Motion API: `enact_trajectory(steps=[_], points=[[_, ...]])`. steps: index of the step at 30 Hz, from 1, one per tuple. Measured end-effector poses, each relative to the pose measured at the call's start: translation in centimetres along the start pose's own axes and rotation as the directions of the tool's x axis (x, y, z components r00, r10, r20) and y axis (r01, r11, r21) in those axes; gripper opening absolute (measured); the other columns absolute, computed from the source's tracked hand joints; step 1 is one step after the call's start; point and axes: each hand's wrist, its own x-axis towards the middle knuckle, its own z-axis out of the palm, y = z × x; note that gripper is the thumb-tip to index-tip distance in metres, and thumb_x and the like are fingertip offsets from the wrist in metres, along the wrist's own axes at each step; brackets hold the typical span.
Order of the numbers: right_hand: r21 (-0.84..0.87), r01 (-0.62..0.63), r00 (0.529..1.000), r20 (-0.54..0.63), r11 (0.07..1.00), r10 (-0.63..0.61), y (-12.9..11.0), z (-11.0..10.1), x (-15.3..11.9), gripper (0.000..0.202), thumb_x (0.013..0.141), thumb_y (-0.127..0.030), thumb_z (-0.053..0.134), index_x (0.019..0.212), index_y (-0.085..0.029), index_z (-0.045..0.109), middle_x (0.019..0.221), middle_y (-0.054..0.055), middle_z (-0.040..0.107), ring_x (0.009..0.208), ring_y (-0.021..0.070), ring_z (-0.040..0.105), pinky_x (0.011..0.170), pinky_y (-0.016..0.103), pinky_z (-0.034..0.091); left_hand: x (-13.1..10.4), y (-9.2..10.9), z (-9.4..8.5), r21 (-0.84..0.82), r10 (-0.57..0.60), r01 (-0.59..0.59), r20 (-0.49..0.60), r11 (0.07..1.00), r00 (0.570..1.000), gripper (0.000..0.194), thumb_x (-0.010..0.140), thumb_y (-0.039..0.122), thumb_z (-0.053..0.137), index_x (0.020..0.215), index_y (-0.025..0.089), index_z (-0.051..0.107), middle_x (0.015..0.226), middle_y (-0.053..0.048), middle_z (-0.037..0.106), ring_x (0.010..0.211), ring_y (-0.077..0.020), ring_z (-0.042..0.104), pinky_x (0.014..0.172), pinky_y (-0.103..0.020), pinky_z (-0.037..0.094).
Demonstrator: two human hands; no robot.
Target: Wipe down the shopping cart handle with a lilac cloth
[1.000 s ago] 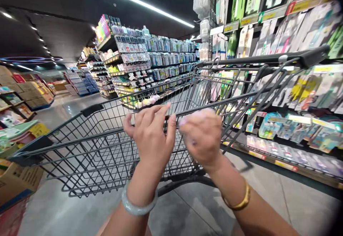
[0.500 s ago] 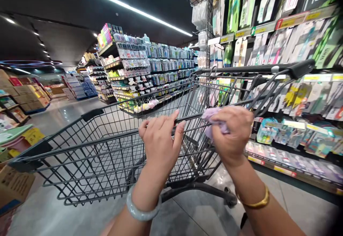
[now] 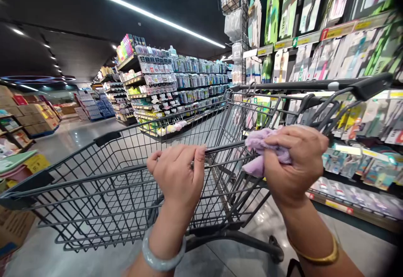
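Note:
A dark wire shopping cart (image 3: 103, 193) stands side-on before me, with nothing visible in its basket. My left hand (image 3: 179, 172) is closed over the top rim of its near side, thumb along the wire. Farther right on that same rim, my right hand (image 3: 292, 163) grips a crumpled lilac cloth (image 3: 258, 140) wrapped around the rail, one corner hanging below. The cart's push handle (image 3: 292, 84) runs behind and above my right hand. Part of the rail under both hands is hidden.
Shelves of packaged toothbrushes (image 3: 327, 58) rise close on the right. Another stocked shelf unit (image 3: 157, 88) stands beyond the cart. Cardboard boxes (image 3: 28, 117) are stacked far left, and a carton (image 3: 15, 228) sits near the cart's left end. A cart wheel (image 3: 276, 247) rests on the tiled floor.
My right hand and the lilac cloth have slid right along the rail, away from my left hand. The left hand has shifted slightly left and its thumb now lies against the rim.

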Motion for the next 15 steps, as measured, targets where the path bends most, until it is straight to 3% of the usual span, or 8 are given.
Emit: enact_trajectory(steps=[4,8,10,12,15], points=[[0.030,0.171,0.980,0.095,0.985,-0.174,-5.0,1.3,-3.0,0.024,0.081,-0.010,0.073,0.094,-0.030,0.069,0.098,0.001,0.072,0.107,0.0265,0.059,0.099,0.050,0.048,-0.3,-0.5,-0.3,0.022,0.004,-0.002,-0.080,1.000,0.997,0.041,0.105,0.035,0.042,0.073,0.026,0.066,0.068,0.002,0.068,0.069,-0.0185,0.056,0.086,-0.044,0.027],[0.107,0.440,0.875,0.170,0.891,-0.453,-7.2,2.2,-5.3,0.014,0.092,-0.023,0.066,0.091,-0.035,0.072,0.107,-0.006,0.073,0.108,0.0196,0.057,0.103,0.047,0.042,-0.6,-1.2,-0.1,0.048,0.032,-0.028,-0.089,0.998,0.996,0.040,0.104,0.033,0.040,0.075,0.026,0.065,0.071,0.001,0.069,0.072,-0.0194,0.057,0.088,-0.045,0.028],[0.114,0.427,0.885,0.149,0.897,-0.441,-6.0,1.6,-4.3,0.012,0.091,-0.022,0.068,0.091,-0.034,0.072,0.102,-0.005,0.073,0.107,0.0202,0.058,0.102,0.045,0.044,-0.7,-1.4,0.1,0.047,0.042,-0.039,-0.078,0.998,0.996,0.038,0.104,0.033,0.041,0.076,0.026,0.065,0.072,0.001,0.069,0.073,-0.0194,0.056,0.090,-0.044,0.027],[0.070,0.323,0.938,0.108,0.944,-0.329,-3.4,0.7,-2.3,0.014,0.085,-0.017,0.072,0.093,-0.029,0.071,0.096,0.000,0.072,0.104,0.0231,0.060,0.098,0.045,0.048,-0.8,-1.5,0.5,0.043,0.057,-0.054,-0.064,0.998,0.996,0.035,0.103,0.033,0.042,0.077,0.026,0.065,0.072,0.001,0.068,0.073,-0.0194,0.054,0.091,-0.044,0.027],[-0.081,0.250,0.966,-0.040,0.965,-0.254,0.0,0.0,0.0,0.012,0.081,-0.011,0.071,0.084,-0.022,0.071,0.091,0.002,0.069,0.099,0.0221,0.062,0.098,0.047,0.047,-1.0,-2.0,1.3,0.034,0.100,-0.097,-0.113,0.995,0.989,0.032,0.102,0.036,0.045,0.078,0.026,0.064,0.071,0.001,0.065,0.073,-0.0196,0.050,0.091,-0.043,0.026]])
